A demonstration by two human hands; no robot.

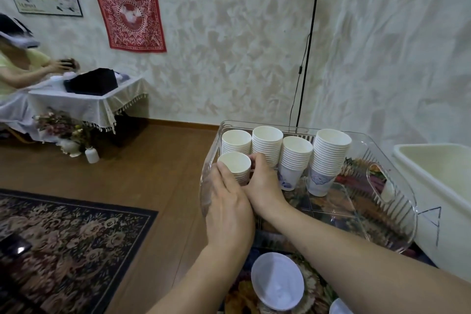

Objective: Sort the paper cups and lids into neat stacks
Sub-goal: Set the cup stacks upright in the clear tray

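Both hands meet at the near left corner of the clear tray [397, 214]: the left hand [226, 201] and the right hand [262, 186] curl their fingers round a short stack of white cups [235, 164], which stands upright, mouth up. Behind and to its right, four taller cup stacks [297, 158] stand upright in a row. Nearer the person, a white lid [277, 280] lies flat on the patterned counter [316, 296].

Single head-worn wide view, facing forward and down, close over clear tray [397, 214]
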